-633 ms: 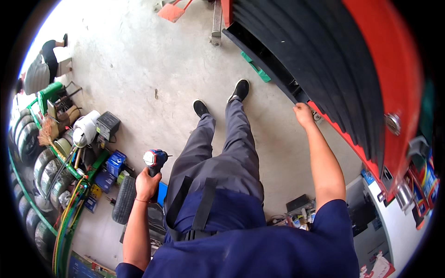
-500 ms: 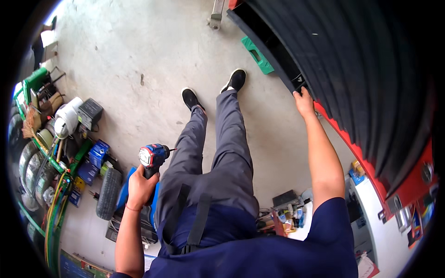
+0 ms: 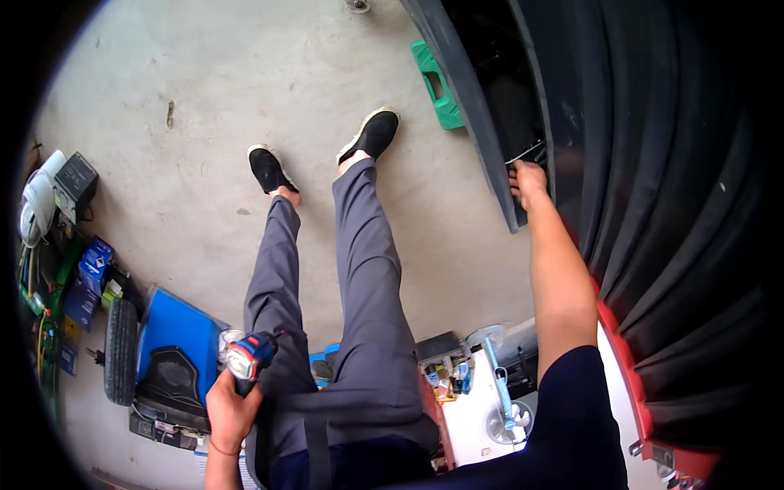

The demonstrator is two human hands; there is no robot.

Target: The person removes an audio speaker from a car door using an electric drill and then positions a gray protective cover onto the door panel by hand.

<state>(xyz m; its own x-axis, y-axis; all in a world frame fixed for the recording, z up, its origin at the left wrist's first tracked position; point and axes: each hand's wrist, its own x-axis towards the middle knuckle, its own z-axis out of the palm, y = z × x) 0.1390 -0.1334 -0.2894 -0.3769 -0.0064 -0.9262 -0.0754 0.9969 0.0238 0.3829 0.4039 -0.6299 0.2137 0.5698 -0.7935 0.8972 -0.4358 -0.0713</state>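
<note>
Grips a blue, red and black power drill point(image 3: 251, 353) in the left hand point(image 3: 233, 407), between seven and eight o'clock in the view, thumb and fingers clamped around the dark handle. Aims the drill's tip toward two o'clock, over the left leg of the grey trousers point(image 3: 371, 245). Reaches with the right hand point(image 3: 527, 181) to two o'clock, into the near end of an open black drawer point(image 3: 480, 122), fingers curled. Has a thin pale rod point(image 3: 525, 153) right by those fingertips; cannot tell whether clamped on it or merely touching. Shows the drawer stretching from there toward half past twelve, its inside too dark to read. Has a ribbed black mat point(image 3: 670, 188) at three o'clock, with a red edge point(image 3: 625, 359) at four. Stands on a pale grey floor point(image 3: 196, 237) in black shoes point(image 3: 380, 135) with light soles, one at ten o'clock, one just short of twelve. Shows a green case point(image 3: 448, 113) at half past twelve, just beside the drawer; a blue panel point(image 3: 180, 322) at eight, a tyre point(image 3: 121, 351) farther out beside it; blue boxes point(image 3: 96, 261) near nine; a black box point(image 3: 77, 180) at half past nine.
</note>
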